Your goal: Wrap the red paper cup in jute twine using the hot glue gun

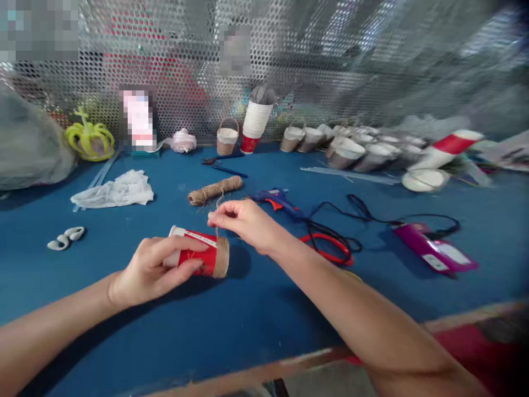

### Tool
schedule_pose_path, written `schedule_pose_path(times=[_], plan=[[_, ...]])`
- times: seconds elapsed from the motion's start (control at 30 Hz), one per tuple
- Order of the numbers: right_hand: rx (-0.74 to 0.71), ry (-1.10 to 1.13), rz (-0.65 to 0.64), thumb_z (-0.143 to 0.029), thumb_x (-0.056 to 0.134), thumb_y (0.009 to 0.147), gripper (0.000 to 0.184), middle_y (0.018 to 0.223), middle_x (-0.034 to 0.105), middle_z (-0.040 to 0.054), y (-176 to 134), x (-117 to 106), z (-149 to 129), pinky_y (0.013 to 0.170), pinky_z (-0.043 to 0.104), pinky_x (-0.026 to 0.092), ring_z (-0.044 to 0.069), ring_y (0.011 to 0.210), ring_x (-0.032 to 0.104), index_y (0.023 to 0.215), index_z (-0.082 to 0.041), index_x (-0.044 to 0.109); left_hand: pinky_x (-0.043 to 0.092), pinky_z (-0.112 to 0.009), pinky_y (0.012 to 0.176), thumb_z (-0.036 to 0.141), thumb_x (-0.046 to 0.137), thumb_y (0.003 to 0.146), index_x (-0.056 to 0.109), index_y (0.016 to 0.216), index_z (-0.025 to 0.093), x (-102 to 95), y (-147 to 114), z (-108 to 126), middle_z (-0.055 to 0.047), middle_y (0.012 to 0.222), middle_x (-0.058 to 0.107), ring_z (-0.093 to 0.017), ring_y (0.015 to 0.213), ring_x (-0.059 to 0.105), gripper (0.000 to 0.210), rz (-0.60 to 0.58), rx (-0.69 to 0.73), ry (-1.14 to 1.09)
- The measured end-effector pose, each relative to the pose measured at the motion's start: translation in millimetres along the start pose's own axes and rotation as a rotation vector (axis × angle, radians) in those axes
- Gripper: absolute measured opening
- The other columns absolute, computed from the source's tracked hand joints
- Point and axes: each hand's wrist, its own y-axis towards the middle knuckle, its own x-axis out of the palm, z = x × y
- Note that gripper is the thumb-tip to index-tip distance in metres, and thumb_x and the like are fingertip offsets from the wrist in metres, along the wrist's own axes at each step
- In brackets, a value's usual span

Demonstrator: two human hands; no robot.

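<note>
On its side in my left hand [159, 264] is a red and white paper cup [202, 259], its mouth pointing left. My left fingers are closed around the cup's side. Brown twine [222, 257] wraps the right end of the cup in tight rows. A free strand of it rises from the wrap, pinched between the thumb and fingers of my right hand [235, 218]. That strand runs up to a roll of twine [215, 191] lying just behind. To the right of my right hand, a blue glue gun [276, 199] with an orange trigger rests on the table.
Pliers [225, 164] lie behind the twine roll. Stacked paper cups [256, 121] stand against the perforated metal screen [182, 66]. Several small twine-wrapped baskets [347, 151] line the back right. A purple packet [433, 248], black cable and red-handled scissors [330, 253] are at right; white earbuds [66, 238] at left.
</note>
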Motion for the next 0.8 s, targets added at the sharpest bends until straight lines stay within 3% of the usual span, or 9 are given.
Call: schedule_pose_path(times=[0.27, 0.5, 0.8], plan=[[0.008, 0.032, -0.023, -0.026, 0.065, 0.073, 0.016, 0.064, 0.060, -0.0016, 1.3, 4.2, 1.9, 0.060, 0.023, 0.036, 0.008, 0.060, 0.049, 0.063, -0.014, 0.061, 0.041, -0.011, 0.044, 0.017, 0.056, 0.084, 0.058, 0.095, 0.015, -5.0, 1.5, 4.3, 0.006, 0.049, 0.059, -0.004, 0.039, 0.046, 0.011, 0.008, 0.059, 0.012], [0.035, 0.036, -0.058, -0.025, 0.063, 0.075, 0.017, 0.063, 0.059, -0.0013, 1.0, 5.6, 3.1, 0.059, 0.023, 0.035, 0.008, 0.059, 0.049, 0.063, -0.014, 0.060, 0.046, -0.012, 0.051, 0.015, 0.054, 0.084, 0.057, 0.098, 0.016, -6.1, 5.0, 7.4, 0.003, 0.058, 0.066, -0.005, 0.046, 0.057, 0.014, -0.005, 0.101, 0.009], [0.047, 0.056, -0.096, -0.027, 0.064, 0.074, 0.020, 0.065, 0.060, -0.0001, 1.2, 7.2, 4.7, 0.061, 0.024, 0.037, 0.009, 0.061, 0.050, 0.060, -0.014, 0.058, 0.047, -0.013, 0.052, 0.016, 0.053, 0.085, 0.056, 0.097, 0.015, -6.2, 3.9, 7.5, 0.004, 0.057, 0.065, -0.005, 0.045, 0.056, 0.012, -0.008, 0.137, 0.059]])
